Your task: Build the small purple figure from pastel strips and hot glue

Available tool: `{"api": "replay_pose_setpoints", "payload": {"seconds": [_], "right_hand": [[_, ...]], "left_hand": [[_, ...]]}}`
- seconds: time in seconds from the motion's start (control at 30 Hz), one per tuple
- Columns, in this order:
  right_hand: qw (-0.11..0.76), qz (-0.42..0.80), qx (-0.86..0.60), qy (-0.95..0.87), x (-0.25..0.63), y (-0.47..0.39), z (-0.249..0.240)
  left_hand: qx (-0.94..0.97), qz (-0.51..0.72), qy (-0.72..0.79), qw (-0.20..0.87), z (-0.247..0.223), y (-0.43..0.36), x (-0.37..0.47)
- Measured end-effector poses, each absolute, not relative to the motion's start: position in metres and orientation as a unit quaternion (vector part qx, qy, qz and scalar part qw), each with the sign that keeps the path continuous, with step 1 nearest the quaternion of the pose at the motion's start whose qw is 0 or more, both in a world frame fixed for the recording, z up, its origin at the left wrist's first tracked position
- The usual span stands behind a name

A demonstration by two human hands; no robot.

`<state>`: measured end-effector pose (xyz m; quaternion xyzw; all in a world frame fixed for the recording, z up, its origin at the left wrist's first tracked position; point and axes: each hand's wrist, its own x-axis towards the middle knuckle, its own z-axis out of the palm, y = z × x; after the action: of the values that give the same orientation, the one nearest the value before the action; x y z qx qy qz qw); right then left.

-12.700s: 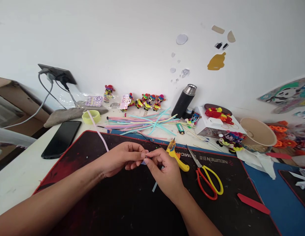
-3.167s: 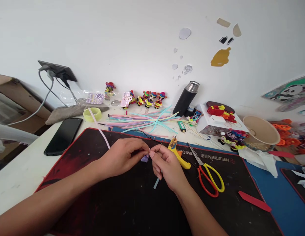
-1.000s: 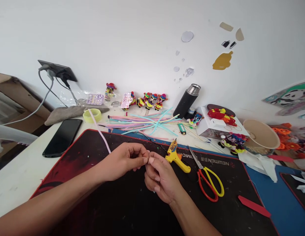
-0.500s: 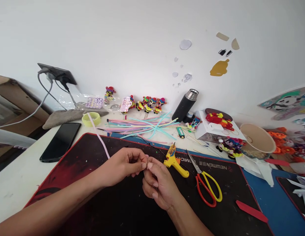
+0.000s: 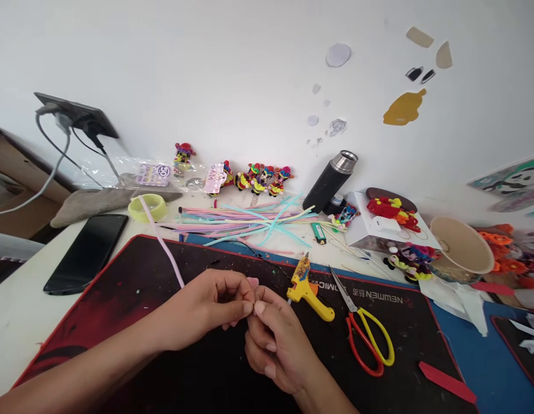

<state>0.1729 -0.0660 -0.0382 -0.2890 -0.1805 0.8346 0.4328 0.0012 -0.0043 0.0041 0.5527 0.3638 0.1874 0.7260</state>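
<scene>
My left hand (image 5: 215,307) and my right hand (image 5: 277,333) meet fingertip to fingertip above the black mat (image 5: 198,368). Both are closed in a pinch. A small bit of pink shows between and behind the fingertips, but which hand grips it is unclear. A pale lilac pipe cleaner (image 5: 165,247) stretches from the yellow coil (image 5: 146,208) down to behind my left hand. Right of my hands lie a yellow glue gun (image 5: 310,293) and scissors (image 5: 357,313) with one red and one yellow handle.
Pastel pipe cleaners (image 5: 249,221) lie behind the mat, near a black flask (image 5: 331,181) and small colourful figures (image 5: 262,178). A phone (image 5: 88,253) is at the left. Farther right are a white box (image 5: 370,230), a beige bowl (image 5: 460,244) and a red strip (image 5: 448,381).
The camera view has shifted slightly. Both hands stay pinched together, a little lower in the picture, and a bit of pink now shows behind the fingertips.
</scene>
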Motion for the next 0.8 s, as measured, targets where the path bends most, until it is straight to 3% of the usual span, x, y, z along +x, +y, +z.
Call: {"api": "replay_pose_setpoints", "payload": {"seconds": [0.57,0.8], "right_hand": [[0.435,0.826,-0.301,-0.198,0.176,-0.064,-0.035],[0.453,0.786,-0.346,-0.239,0.179,-0.059,-0.035]], "left_hand": [[0.638,0.192,0.391,0.635,0.012,-0.005,0.003],[0.604,0.199,0.391,0.665,0.000,-0.004,0.006]]}}
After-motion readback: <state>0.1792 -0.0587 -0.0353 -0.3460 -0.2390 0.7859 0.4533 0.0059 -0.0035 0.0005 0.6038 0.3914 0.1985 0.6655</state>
